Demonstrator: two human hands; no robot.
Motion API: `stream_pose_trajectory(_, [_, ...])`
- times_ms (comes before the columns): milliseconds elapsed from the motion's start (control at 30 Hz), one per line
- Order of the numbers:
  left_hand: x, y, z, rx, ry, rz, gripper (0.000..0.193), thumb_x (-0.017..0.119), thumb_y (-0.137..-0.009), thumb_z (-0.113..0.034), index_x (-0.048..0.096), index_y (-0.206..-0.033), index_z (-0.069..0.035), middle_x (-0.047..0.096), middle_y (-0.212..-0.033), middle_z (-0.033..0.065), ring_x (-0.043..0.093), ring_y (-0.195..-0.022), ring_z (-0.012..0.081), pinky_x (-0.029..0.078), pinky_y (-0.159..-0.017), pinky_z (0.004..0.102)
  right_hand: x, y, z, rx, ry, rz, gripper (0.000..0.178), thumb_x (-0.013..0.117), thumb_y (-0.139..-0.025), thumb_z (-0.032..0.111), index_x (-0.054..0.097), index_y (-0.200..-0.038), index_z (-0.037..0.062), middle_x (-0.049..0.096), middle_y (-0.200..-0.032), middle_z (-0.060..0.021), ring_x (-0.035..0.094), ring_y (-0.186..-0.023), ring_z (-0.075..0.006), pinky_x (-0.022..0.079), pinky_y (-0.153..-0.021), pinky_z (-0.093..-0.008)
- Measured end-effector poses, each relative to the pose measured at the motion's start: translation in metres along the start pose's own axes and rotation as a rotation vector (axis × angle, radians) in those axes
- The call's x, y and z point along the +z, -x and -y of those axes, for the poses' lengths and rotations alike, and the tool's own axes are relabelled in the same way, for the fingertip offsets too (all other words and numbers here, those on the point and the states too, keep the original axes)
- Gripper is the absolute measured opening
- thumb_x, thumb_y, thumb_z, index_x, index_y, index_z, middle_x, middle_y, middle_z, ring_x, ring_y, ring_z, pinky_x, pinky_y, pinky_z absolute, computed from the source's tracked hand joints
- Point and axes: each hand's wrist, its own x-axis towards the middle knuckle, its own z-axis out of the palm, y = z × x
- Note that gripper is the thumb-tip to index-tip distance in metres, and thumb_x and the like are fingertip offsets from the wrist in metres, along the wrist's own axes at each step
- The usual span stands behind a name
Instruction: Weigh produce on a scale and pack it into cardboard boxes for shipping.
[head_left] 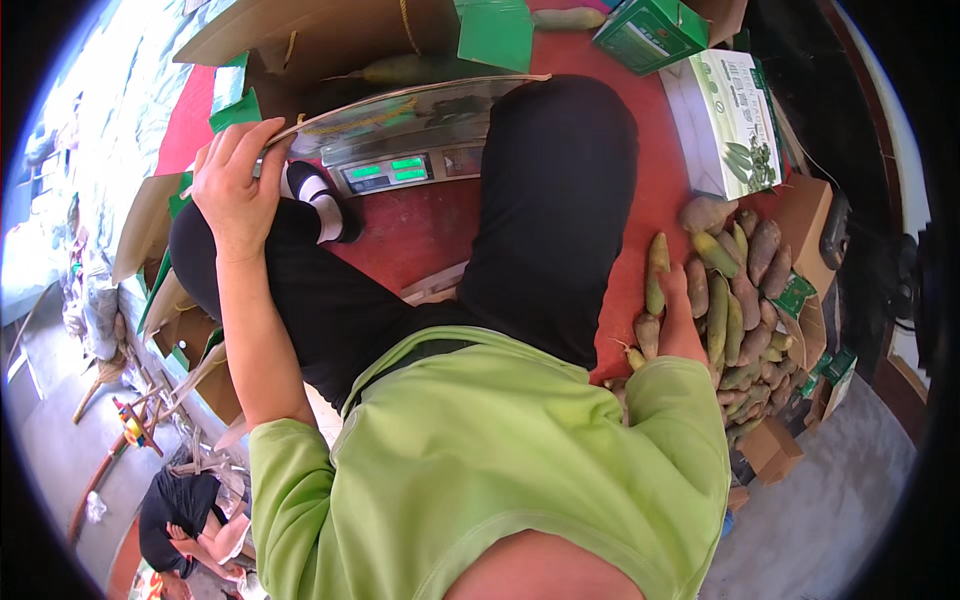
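My left hand [237, 185] is closed over the top edge of a cardboard box flap [390, 108] lined with clear plastic, fingers on the far side. Below the flap a digital scale [385, 173] shows lit green digits. My right hand [675, 288] is down at the right, at the edge of a heap of radishes [745, 300]. It lies against a long green radish [656, 270] and appears closed on it; most of its fingers are hidden from above. Dusty, brownish radishes and greener ones lie mixed in the heap.
An open cardboard box [300, 45] stands ahead, one long radish inside. Another radish [568, 19] lies beyond it on the red floor covering [400, 235]. Green cartons [652, 33] and a white printed carton [735, 125] stand at the right. Another person [190, 520] is at lower left.
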Motion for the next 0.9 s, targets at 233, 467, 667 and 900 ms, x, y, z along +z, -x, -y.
stream_pose_trajectory(233, [0.004, -0.002, -0.005, -0.028, -0.013, 0.018, 0.017, 0.072, -0.073, -0.01, 0.07, -0.09, -0.01, 0.067, -0.086, 0.0032, 0.063, -0.08, 0.0222, 0.046, -0.072, 0.032, 0.03, 0.049, -0.003, 0.149, 0.053, -0.088, 0.082, 0.079, -0.069, 0.03, 0.042, -0.14, 0.0097, 0.051, -0.135, -0.0167, 0.047, -0.127, -0.0347, 0.044, -0.1, -0.0437])
stream_pose_trajectory(467, [0.003, -0.001, -0.005, -0.038, -0.022, 0.018, 0.015, 0.072, -0.074, -0.011, 0.07, -0.089, -0.01, 0.067, -0.085, 0.004, 0.064, -0.079, 0.0229, 0.047, -0.072, 0.0323, 0.02, 0.087, 0.04, 0.165, 0.161, -0.047, 0.089, 0.08, -0.07, 0.028, 0.033, -0.145, 0.0208, 0.044, -0.141, -0.0111, 0.045, -0.126, -0.034, 0.043, -0.101, -0.0487])
stream_pose_trajectory(667, [0.006, -0.001, -0.004, -0.029, -0.01, 0.018, 0.016, 0.073, -0.073, -0.009, 0.07, -0.088, -0.01, 0.068, -0.085, 0.0039, 0.064, -0.079, 0.023, 0.047, -0.072, 0.0328, 0.018, 0.083, 0.048, 0.169, 0.13, -0.155, 0.097, 0.081, -0.067, 0.035, 0.028, -0.147, 0.0269, 0.043, -0.141, -0.0055, 0.041, -0.131, -0.0297, 0.04, -0.101, -0.0534])
stream_pose_trajectory(900, [0.001, -0.001, -0.006, -0.022, -0.026, 0.011, 0.018, 0.072, -0.07, -0.008, 0.07, -0.088, -0.01, 0.067, -0.085, 0.0035, 0.064, -0.077, 0.0224, 0.048, -0.07, 0.0328, 0.009, 0.076, 0.088, 0.332, 0.144, 0.039, 0.097, 0.086, -0.064, 0.034, 0.032, -0.144, 0.0257, 0.04, -0.142, -0.0072, 0.04, -0.131, -0.0288, 0.043, -0.099, -0.0532])
